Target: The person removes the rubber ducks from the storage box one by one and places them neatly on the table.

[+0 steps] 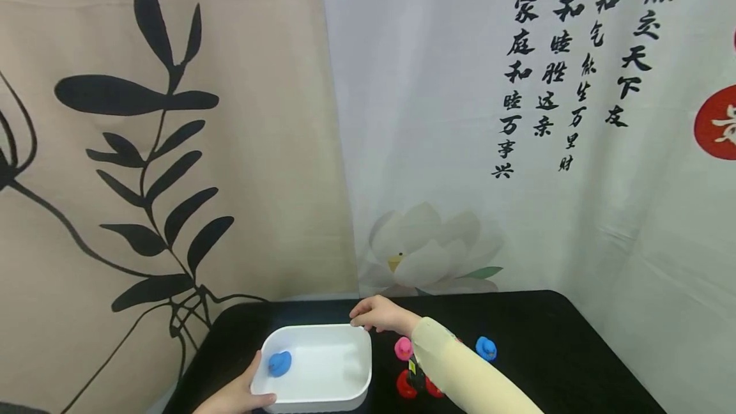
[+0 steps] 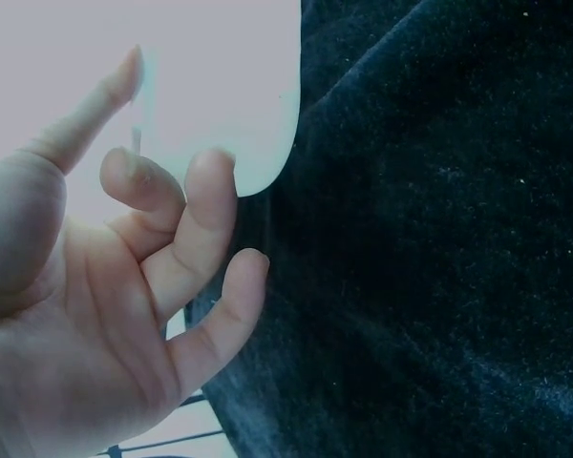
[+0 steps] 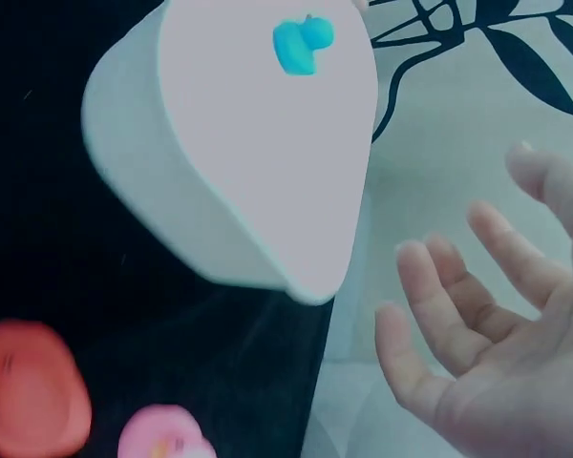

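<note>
A white tray (image 1: 328,363) stands on the black-covered table, with a small blue toy duck (image 1: 280,364) inside near its left end. At the tray's near left corner, my left hand (image 1: 237,395) holds it, thumb at the front rim and fingers along the left side. The left wrist view shows those fingers (image 2: 210,186) bent, their tips right at the tray's edge. My right hand (image 1: 384,314) hovers by the far right corner of the tray, fingers loosely bent and holding nothing. In the right wrist view its palm faces the camera, bare.
Right of the tray lie a pink toy duck (image 1: 404,348) and red toys (image 1: 406,385), partly behind the right sleeve (image 1: 460,366). Another blue duck (image 1: 485,349) sits farther right. A printed curtain (image 1: 276,145) hangs behind the table (image 1: 552,350).
</note>
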Demonstrator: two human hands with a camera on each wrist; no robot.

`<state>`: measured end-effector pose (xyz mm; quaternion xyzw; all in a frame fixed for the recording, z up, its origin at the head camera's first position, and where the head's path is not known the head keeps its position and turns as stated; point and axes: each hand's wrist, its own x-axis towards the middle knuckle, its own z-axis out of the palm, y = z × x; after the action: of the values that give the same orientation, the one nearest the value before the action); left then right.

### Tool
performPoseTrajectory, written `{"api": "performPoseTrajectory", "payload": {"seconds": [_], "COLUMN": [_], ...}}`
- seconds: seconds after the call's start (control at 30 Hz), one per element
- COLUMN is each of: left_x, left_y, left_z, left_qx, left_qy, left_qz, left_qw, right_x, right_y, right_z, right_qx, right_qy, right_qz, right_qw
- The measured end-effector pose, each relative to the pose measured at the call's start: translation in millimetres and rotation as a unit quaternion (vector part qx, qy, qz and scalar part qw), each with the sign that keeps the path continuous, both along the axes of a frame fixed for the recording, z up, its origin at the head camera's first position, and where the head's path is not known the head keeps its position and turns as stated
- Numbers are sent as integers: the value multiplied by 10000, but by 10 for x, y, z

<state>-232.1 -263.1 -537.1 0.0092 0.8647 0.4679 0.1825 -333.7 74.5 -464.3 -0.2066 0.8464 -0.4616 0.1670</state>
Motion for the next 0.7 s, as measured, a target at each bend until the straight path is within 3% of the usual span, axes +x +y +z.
{"api": "performPoseTrajectory", "payload": {"seconds": [0.13, 0.27, 0.7], "left_x": [4, 4, 45], "left_y": [-9, -38, -32], "left_z": [-6, -29, 51], "left_qx": [309, 542, 453], "left_qy": [-139, -175, -133], "left_qz": [53, -102, -188], "left_qw": [9994, 9983, 9987], "right_x": [-55, -75, 55], "right_y": [-196, -362, -883], "right_z": [-61, -131, -328], "right_qx": [-181, -365, -578], "right_qy": [-448, -817, -1437], "right_qz": [-14, -20, 130], "right_qw": [9988, 9960, 9879]}}
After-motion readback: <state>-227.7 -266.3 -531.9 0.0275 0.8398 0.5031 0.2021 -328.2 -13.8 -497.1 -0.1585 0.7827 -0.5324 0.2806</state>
